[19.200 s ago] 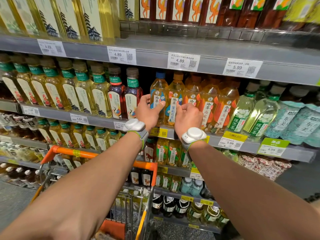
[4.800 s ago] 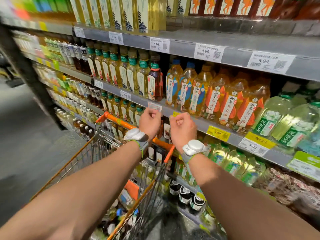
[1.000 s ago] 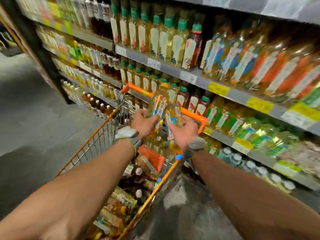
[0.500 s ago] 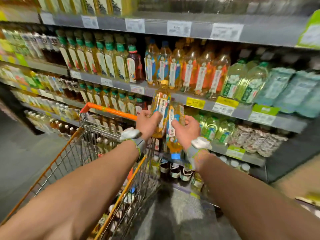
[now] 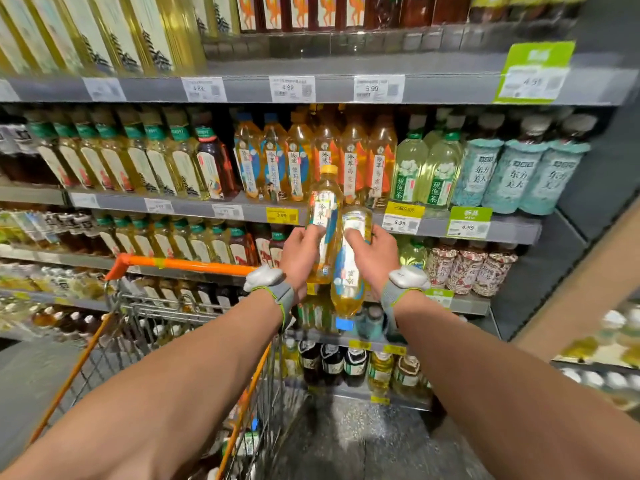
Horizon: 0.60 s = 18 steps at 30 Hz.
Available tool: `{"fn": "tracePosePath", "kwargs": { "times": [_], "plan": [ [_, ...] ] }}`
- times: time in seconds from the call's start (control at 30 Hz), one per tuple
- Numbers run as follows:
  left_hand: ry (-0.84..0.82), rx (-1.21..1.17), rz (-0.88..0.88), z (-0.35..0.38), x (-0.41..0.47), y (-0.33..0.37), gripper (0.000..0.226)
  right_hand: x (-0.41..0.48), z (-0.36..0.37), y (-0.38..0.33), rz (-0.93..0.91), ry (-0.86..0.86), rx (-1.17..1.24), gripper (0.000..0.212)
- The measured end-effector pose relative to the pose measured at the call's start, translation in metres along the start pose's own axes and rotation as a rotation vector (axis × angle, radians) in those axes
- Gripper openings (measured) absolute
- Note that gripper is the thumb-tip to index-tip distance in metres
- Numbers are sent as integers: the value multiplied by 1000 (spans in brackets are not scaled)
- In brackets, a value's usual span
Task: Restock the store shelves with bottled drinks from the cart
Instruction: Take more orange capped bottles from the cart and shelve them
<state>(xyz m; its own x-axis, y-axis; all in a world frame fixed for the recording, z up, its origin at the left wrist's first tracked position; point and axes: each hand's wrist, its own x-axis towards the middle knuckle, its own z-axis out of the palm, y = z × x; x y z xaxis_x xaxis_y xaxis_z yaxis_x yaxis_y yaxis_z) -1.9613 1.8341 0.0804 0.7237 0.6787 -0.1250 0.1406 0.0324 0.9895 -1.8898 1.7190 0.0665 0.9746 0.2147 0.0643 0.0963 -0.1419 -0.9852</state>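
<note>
Just right of the orange cart handle (image 5: 183, 265), my left hand (image 5: 299, 252) grips the upright bottle (image 5: 325, 199) and covers its lower label. My right hand (image 5: 375, 258) hides the middle of the upside-down bottle (image 5: 348, 296) — its print is too smeared to read. Far above the handle, the top-shelf bottles (image 5: 104, 32) lose their caps to the frame edge, and the price tags (image 5: 292, 89) beneath them are blurred. Below the handle, my left forearm (image 5: 173, 393) blocks much of the cart basket (image 5: 145, 327). Far right of the handle, the goods (image 5: 616, 341) are only a blur.
</note>
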Motion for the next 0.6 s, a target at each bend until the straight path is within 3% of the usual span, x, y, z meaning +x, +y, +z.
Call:
{"fn": "tracePosePath", "kwargs": {
  "times": [0.17,0.33,0.43,0.53,0.6],
  "plan": [
    [-115,-52,-25,-8,15,-3,95,1,-1,-27,-114,105,-85,27],
    [-20,-32,-22,-18,25,-1,86,-4,-1,-63,-306,363,-130,56],
    [67,-10,-50,-29,34,5,82,-4,-3,-80,-377,422,-108,76],
    [70,-164,-95,-40,37,12,81,0,0,-91,-359,467,36,68],
    [89,-241,-114,-44,38,16,95,3,8,-93,-333,469,215,62]
  ]
}}
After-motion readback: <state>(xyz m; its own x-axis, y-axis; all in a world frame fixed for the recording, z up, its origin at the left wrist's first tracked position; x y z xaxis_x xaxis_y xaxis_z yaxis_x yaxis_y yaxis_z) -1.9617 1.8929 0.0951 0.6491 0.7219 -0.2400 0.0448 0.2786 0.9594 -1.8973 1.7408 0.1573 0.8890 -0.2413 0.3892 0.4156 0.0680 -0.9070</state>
